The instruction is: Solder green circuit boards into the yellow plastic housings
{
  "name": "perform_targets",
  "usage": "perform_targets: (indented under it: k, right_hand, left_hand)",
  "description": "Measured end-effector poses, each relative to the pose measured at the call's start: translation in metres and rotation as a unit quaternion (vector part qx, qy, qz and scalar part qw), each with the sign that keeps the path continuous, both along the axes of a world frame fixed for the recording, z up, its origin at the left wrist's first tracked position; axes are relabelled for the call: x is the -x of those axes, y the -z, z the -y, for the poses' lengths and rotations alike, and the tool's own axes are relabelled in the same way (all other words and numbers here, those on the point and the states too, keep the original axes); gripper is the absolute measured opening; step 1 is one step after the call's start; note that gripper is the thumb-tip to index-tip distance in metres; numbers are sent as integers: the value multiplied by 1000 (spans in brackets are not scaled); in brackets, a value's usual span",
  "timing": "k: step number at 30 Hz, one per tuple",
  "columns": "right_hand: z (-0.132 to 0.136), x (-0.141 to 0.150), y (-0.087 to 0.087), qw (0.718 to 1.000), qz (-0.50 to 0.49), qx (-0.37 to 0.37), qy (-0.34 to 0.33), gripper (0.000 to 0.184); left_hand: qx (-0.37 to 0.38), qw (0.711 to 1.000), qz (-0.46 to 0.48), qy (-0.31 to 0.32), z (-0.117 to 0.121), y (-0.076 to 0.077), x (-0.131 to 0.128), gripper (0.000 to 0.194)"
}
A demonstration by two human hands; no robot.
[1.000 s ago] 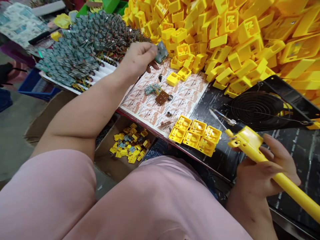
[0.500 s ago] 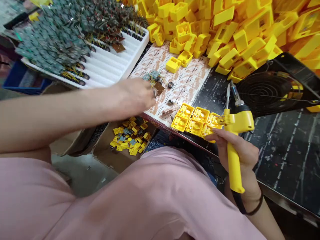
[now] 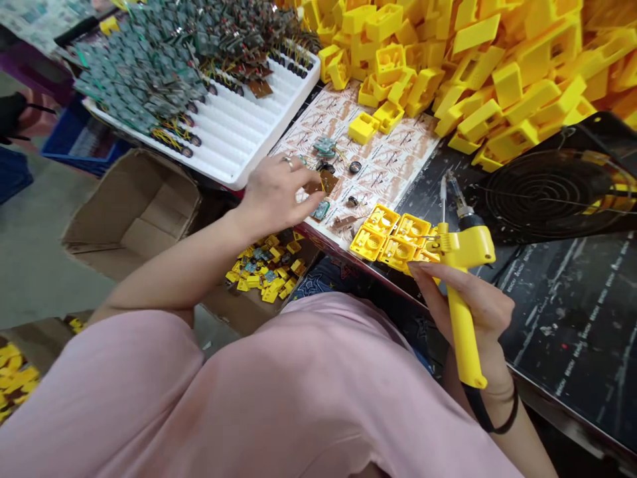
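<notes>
The iron (image 3: 466, 247) is held in the right hand (image 3: 480, 302), with the fingers wrapped around its yellow handle; it is tilted over the black bench (image 3: 577, 292), its metal tip pointed away from the body. Its yellow head partly covers the block of yellow cases (image 3: 367, 243), which are set in two rows, open side up, at the bench edge.

The boards (image 3: 324, 147) are spread on the patterned sheet (image 3: 398, 156), green and brown, with thin wires attached. They are reached by the left hand (image 3: 279, 192), its fingers curled and parted over the brown one; whether anything is gripped cannot be told. Two small round black parts (image 3: 355, 167) are seen between the boards and the cases.

Two more yellow cases (image 3: 363, 128) are placed farther back on the sheet, near a large yellow heap (image 3: 527, 60). To the left, a white ribbed tray (image 3: 233, 136) is loaded with many wired boards. A black fan (image 3: 540, 192) is stood at the right, beyond the iron. Yellow pieces are held in a carton (image 3: 239, 313) below the bench edge.
</notes>
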State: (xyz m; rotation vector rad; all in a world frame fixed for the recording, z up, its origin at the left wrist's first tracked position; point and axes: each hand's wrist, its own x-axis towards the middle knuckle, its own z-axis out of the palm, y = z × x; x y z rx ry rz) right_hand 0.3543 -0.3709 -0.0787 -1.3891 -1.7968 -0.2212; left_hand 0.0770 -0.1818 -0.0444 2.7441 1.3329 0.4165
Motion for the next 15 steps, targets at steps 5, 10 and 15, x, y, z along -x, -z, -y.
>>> perform_targets:
  k: [5,10,15]
  right_hand:
    - [4,-1,1,1000,-9,11,-3,27]
    - [-2,5,3,999,-11,43,-23,32]
    - [-22,24,15,997,53,45,-44,32]
  left_hand:
    - [39,999,2,-35,-4,29,-30,35]
    - [106,988,116,4,-14,41,-22,22]
    - [297,847,440,37,-74,9,-19,45]
